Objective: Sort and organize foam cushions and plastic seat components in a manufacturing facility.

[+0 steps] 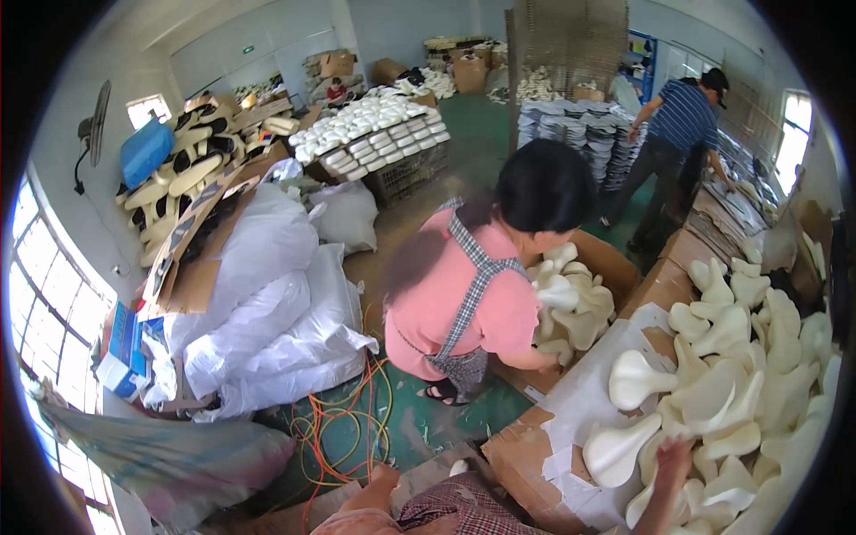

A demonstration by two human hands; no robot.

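My right hand (pixel 674 458) reaches over a heap of cream bicycle-saddle-shaped pieces (pixel 709 392) on the right. Its fingers look loosely apart, with nothing visible in them, right beside one broad piece (pixel 617 448) at the heap's near left edge. Whether the fingertips touch a piece is unclear. Low in the middle, my left hand (pixel 383 479) is in front of my checked clothing (pixel 450 504), apart from the heap; its fingers are too indistinct to read. A small white tip (pixel 459 467) shows to the right of it.
Ahead, a person in pink (pixel 446 294) bends over a carton of similar pieces (pixel 575 312). Orange and yellow hoses (pixel 343 428) tangle on the green floor. White sacks (pixel 276 321) are piled left. Another person (pixel 682 125) works at the far right, near stacked grey pieces (pixel 571 134).
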